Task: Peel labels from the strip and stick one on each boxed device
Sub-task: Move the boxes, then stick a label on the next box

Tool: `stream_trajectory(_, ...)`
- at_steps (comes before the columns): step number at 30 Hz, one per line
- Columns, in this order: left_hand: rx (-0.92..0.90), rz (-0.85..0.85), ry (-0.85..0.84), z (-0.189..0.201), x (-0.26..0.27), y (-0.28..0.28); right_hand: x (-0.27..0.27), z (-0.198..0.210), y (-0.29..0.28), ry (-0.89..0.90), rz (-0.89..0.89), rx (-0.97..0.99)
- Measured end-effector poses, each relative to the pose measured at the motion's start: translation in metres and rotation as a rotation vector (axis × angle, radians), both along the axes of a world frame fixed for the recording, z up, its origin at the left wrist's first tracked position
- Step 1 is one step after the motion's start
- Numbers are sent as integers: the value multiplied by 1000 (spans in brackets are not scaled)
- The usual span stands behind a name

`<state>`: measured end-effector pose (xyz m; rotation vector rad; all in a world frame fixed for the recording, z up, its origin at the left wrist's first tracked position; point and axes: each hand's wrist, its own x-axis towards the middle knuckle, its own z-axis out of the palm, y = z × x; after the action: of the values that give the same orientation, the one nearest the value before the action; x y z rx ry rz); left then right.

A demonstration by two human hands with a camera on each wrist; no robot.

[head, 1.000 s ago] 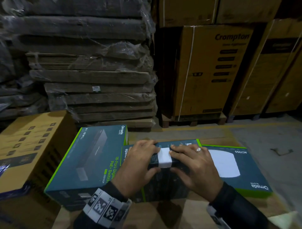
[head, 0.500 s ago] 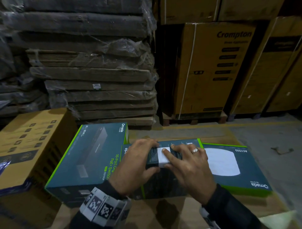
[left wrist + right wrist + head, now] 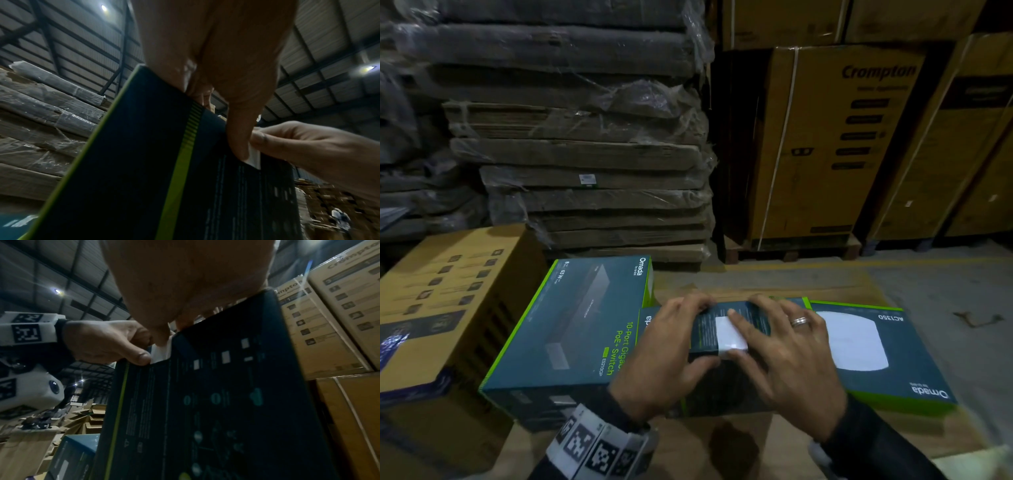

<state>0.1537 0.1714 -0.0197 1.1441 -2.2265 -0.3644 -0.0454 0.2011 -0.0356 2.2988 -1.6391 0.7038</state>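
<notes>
A dark teal device box (image 3: 709, 337) stands on edge between two flat boxes. My left hand (image 3: 674, 342) grips its left end, fingers curled over the far edge and thumb on the near face. A white label (image 3: 729, 334) wraps over the box's top edge. My right hand (image 3: 777, 342) lies across the top with fingers spread, its index finger and thumb pressing the label down. From the left wrist the label (image 3: 254, 155) shows between my left hand (image 3: 216, 73) and the right hand (image 3: 308, 146). The right wrist view shows the label (image 3: 162, 352) on the box (image 3: 205, 394).
A flat teal switch box (image 3: 571, 325) lies to the left and an AC1350 box (image 3: 876, 346) to the right, on a cardboard surface (image 3: 722, 445). A brown carton (image 3: 441, 291) stands at the far left. Shrink-wrapped cardboard stacks (image 3: 585, 154) and Crompton cartons (image 3: 825, 137) stand behind.
My right index finger has slid over the label, which earlier showed fully between the hands, and the thumb now presses its near end. My left hand keeps its grip.
</notes>
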Motion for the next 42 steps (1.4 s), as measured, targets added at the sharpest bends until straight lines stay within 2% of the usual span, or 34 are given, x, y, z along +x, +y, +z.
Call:
stream_trajectory(7,-95,-31,-88,3,1,0,-18,0,5,24,-53,71)
stream_trajectory(10,-109,-36,-101,4,1,1,-32,-1,4,-64,-1,51)
stream_trajectory(14,-96,-36,-112,5,-1,0,-49,-7,-7,-335,196,32)
stream_trajectory(18,-81,-26,-93,7,0,-1,-57,-21,-12,-571,190,92)
stream_trajectory(23,-59,13,-121,9,0,1,-63,-46,-14,-1090,199,491)
stream_trajectory(25,-33,75,-169,12,-2,4,-64,-55,-17,-1204,204,624)
stream_trajectory(29,-30,141,-329,19,-7,12,-62,-60,-18,-1228,174,637)
stream_trajectory(31,-36,149,-349,23,-7,14,-60,-63,-16,-1294,194,630)
stream_trajectory(33,-32,157,-310,26,-1,14,-54,-62,-12,-1277,216,613)
stream_trajectory(35,-25,159,-274,28,10,17,-45,-55,-9,-1187,235,569)
stream_trajectory(42,-9,95,-118,38,41,34,-24,-7,5,-986,404,396)
